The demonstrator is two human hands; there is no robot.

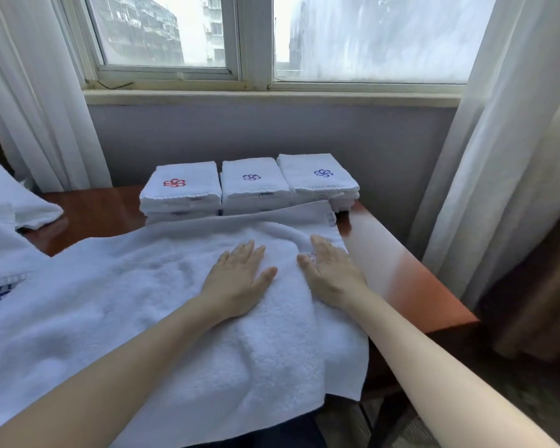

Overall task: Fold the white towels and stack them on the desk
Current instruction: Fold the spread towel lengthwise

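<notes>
Item: spread towel. White terry with a looped nap, soft and rumpled. It lies open across the tabletop, its near edge hanging over the front.

Step, as we judge it: smoothing before the first fold.

Left hand and right hand: both flat, fingers straight, palms pressing the cloth side by side and slightly apart, gripping nothing.

Next move, in our view: take an edge or two corners and carry them across, matching the hems.

Folded stacks: three, squared, side by side at the far edge, embroidered red on the left, bluish on the others.

Tabletop: glossy reddish wood.

More white cloth is heaped at left.
</notes>
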